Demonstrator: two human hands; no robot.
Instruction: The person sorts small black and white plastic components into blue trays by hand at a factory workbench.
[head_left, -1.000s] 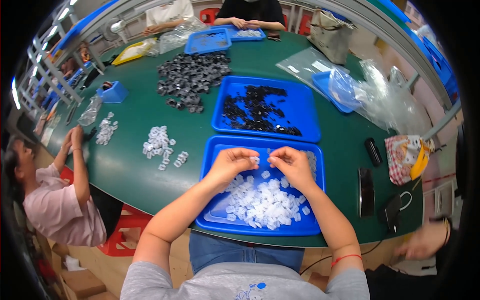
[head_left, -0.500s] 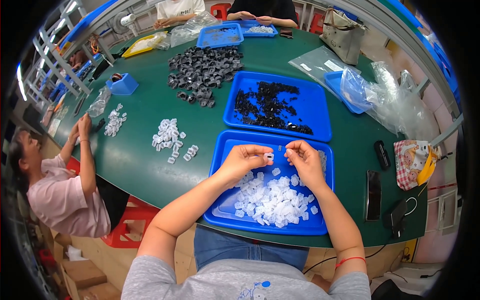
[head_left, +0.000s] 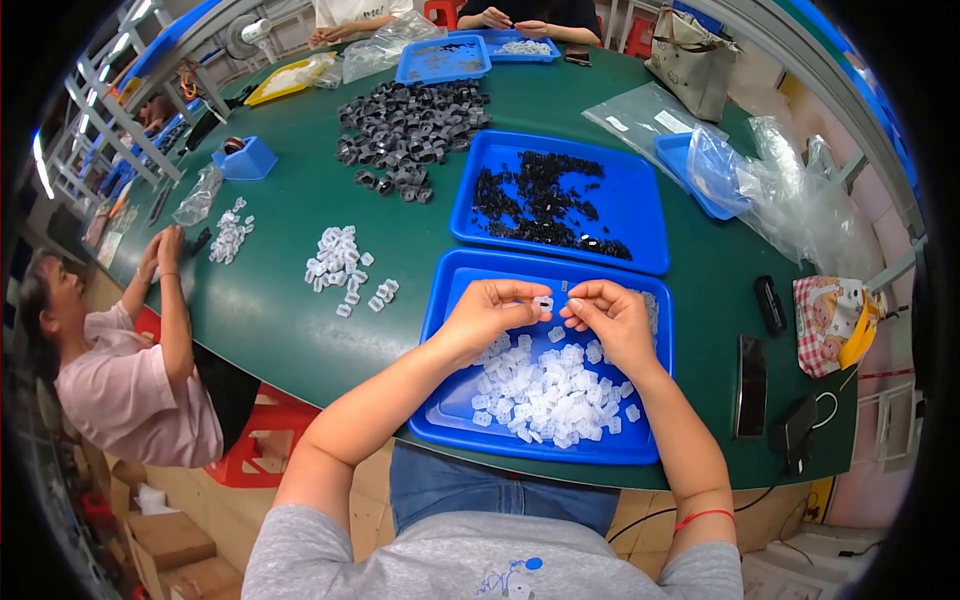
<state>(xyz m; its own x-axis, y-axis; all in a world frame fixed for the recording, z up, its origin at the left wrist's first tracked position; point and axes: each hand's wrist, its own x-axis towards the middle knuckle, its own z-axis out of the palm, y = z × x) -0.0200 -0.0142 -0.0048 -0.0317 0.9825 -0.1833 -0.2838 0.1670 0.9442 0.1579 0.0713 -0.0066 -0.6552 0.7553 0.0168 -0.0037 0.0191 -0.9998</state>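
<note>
My left hand pinches a small translucent white plastic piece with a black part in its middle. Just to its right, my right hand has thumb and forefinger pressed together; anything between them is too small to make out. A narrow gap separates those fingertips from the piece. Both hands are over the near blue tray, above a heap of similar white plastic pieces. Directly beyond stands a second blue tray holding many small black parts.
White piles and a heap of dark ring-like parts lie on the green table. A phone, a black case and plastic bags are at right. A co-worker sits at left; others work across the table.
My right fingertips have come closer to the white piece in my left hand. The view has shifted slightly, so the trays sit a little higher in the picture.
</note>
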